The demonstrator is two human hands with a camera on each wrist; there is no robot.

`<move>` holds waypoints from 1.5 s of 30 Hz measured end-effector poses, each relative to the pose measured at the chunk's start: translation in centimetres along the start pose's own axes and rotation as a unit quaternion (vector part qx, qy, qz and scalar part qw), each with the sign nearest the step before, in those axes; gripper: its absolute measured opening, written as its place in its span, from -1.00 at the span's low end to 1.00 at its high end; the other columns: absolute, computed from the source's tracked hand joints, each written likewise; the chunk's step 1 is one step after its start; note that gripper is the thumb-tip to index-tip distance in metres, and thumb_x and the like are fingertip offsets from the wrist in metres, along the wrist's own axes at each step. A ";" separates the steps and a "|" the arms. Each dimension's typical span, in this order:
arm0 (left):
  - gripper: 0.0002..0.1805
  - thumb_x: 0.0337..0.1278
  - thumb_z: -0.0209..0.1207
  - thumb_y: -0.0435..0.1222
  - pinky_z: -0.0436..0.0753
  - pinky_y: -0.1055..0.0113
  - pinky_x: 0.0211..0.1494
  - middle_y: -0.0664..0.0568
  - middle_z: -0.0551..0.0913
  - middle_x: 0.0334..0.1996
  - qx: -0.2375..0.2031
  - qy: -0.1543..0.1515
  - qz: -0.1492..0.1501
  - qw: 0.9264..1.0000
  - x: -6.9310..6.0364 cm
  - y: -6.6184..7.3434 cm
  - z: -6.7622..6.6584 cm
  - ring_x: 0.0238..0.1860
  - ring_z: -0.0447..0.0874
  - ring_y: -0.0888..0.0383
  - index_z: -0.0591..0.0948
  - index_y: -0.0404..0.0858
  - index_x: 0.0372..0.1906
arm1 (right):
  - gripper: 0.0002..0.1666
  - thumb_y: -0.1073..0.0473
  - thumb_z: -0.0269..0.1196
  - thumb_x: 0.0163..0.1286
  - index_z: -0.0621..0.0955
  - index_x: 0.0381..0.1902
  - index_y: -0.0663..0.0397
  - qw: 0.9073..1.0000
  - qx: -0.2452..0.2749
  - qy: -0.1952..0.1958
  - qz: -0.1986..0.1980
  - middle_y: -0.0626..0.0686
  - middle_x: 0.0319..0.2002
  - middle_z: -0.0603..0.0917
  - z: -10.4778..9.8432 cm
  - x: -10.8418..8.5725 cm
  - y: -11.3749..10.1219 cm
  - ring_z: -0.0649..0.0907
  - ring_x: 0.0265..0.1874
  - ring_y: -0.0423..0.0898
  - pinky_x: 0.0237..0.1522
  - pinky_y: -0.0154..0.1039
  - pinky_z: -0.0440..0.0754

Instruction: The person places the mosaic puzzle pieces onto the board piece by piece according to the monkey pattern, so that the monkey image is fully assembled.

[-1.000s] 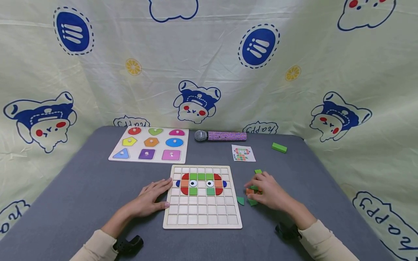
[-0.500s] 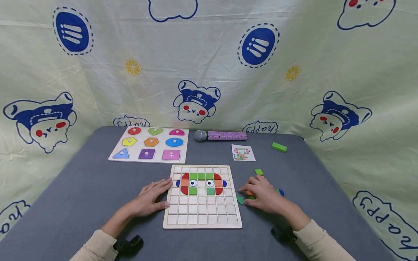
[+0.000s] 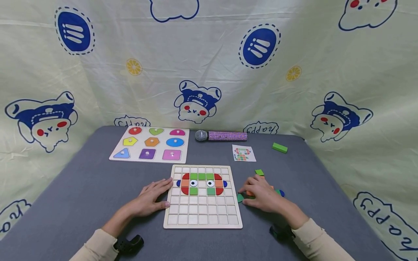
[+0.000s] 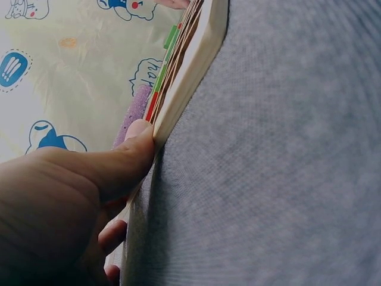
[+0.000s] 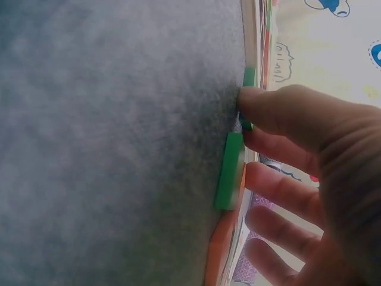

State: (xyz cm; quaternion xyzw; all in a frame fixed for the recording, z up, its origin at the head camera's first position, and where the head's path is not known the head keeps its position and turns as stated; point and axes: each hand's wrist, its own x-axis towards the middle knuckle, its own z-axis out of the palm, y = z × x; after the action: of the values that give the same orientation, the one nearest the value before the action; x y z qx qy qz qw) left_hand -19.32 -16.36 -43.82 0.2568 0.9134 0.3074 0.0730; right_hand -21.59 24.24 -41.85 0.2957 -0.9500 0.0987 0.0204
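Here, a green piece (image 3: 240,198) sits just right of the grid board (image 3: 203,210); whether they touch is unclear. The person's right hand (image 3: 263,194) is the nearer one, coming from the right, and its thumb and forefinger pinch the piece at their left tips. The piece's long axis is too covered to tell. The other fingers are apart, over loose orange pieces (image 3: 249,193). Well to the left, the left hand (image 3: 152,195) rests against the board's left edge, thumb apart from straight fingers.
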 end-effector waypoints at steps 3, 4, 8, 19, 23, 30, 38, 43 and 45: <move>-0.24 0.20 0.16 -0.06 -0.02 -0.32 0.32 -0.11 0.14 0.47 0.002 0.000 0.000 1.000 0.0 0.0 0.0 0.46 0.01 -0.22 0.20 -0.25 0.43 | -0.73 0.00 0.38 0.13 0.69 -0.16 -0.24 1.000 0.006 0.001 -0.005 -0.17 -0.21 0.54 -0.1 -0.2 0.1 0.34 -0.18 -0.19 -0.22 -0.24 0.29; -0.24 0.20 0.16 -0.06 -0.02 -0.32 0.32 -0.11 0.14 0.47 0.003 0.000 0.000 1.000 0.0 0.0 -0.1 0.46 0.01 -0.22 0.20 -0.25 0.43 | -0.74 0.00 0.37 0.14 0.69 -0.17 -0.24 1.000 0.007 0.002 -0.007 -0.18 -0.22 0.54 -0.1 -0.2 0.1 0.34 -0.17 -0.19 -0.22 -0.24 0.29; -0.24 0.20 0.16 -0.06 -0.02 -0.32 0.32 -0.11 0.14 0.47 0.002 -0.001 -0.001 1.000 0.0 0.1 -0.1 0.46 0.01 -0.22 0.19 -0.25 0.43 | -0.78 -0.01 0.37 0.14 0.69 -0.21 -0.26 1.000 0.007 0.012 -0.014 -0.21 -0.24 0.53 -0.2 -0.4 0.2 0.34 -0.17 -0.21 -0.20 -0.24 0.30; -0.23 0.20 0.16 -0.04 -0.04 -0.32 0.33 -0.11 0.13 0.47 0.003 -0.003 -0.002 1.000 0.1 0.1 -0.1 0.46 0.00 -0.22 0.19 -0.24 0.43 | -0.77 0.00 0.39 0.13 0.69 -0.21 -0.21 0.998 0.019 0.060 -0.028 -0.20 -0.28 0.57 -0.6 -0.4 -1.4 0.35 -0.22 -0.26 -0.20 -0.26 0.35; -0.23 0.20 0.16 -0.04 -0.04 -0.33 0.33 -0.11 0.13 0.47 0.003 -0.003 -0.004 1.000 0.0 0.1 -0.1 0.46 0.00 -0.22 0.19 -0.24 0.43 | -0.75 -0.01 0.38 0.13 0.69 -0.21 -0.16 0.998 0.032 0.054 -0.022 -0.17 -0.28 0.57 -0.2 0.1 -3.0 0.36 -0.24 -0.25 -0.20 -0.26 0.36; -0.23 0.18 0.17 -0.05 -0.05 -0.33 0.33 -0.10 0.13 0.47 0.003 0.001 -0.009 1.000 0.0 0.2 0.0 0.46 0.00 -0.23 0.20 -0.23 0.43 | -0.78 -0.02 0.38 0.12 0.70 -0.27 -0.15 0.997 0.036 0.061 -0.023 -0.17 -0.30 0.60 0.9 1.3 -6.3 0.38 -0.25 -0.25 -0.21 -0.27 0.35; -0.23 0.18 0.17 -0.05 -0.02 -0.33 0.32 -0.10 0.14 0.47 0.007 0.002 -0.008 1.000 0.0 0.2 0.0 0.46 0.01 -0.23 0.20 -0.24 0.43 | -0.74 -0.09 0.41 0.06 0.72 -0.30 -0.16 0.994 -0.003 0.098 -0.047 -0.17 -0.36 0.59 1.7 3.0 -9.9 0.38 -0.33 -0.25 -0.28 -0.33 0.33; -0.22 0.17 0.17 -0.04 -0.01 -0.33 0.32 -0.09 0.14 0.47 0.010 0.003 -0.010 1.000 0.0 0.2 0.0 0.46 0.01 -0.22 0.20 -0.23 0.43 | -0.73 -0.10 0.39 0.07 0.72 -0.30 -0.15 0.994 -0.015 0.097 -0.045 -0.15 -0.36 0.61 2.0 4.6 -11.9 0.38 -0.33 -0.23 -0.25 -0.31 0.36; -0.22 0.18 0.17 -0.03 -0.02 -0.33 0.32 -0.09 0.14 0.47 0.009 0.002 -0.011 1.000 0.0 0.2 0.0 0.46 0.01 -0.22 0.20 -0.23 0.43 | -0.74 -0.10 0.39 0.07 0.72 -0.31 -0.15 0.994 -0.019 0.100 -0.046 -0.15 -0.36 0.61 2.2 5.2 -12.5 0.38 -0.34 -0.22 -0.27 -0.33 0.34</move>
State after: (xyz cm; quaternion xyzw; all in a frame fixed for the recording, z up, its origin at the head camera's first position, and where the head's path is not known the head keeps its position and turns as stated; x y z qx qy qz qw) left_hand -19.28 -16.25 -43.71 0.2471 0.9190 0.2987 0.0723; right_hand -18.72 10.79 -41.34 0.3271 -0.9303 0.1088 0.1252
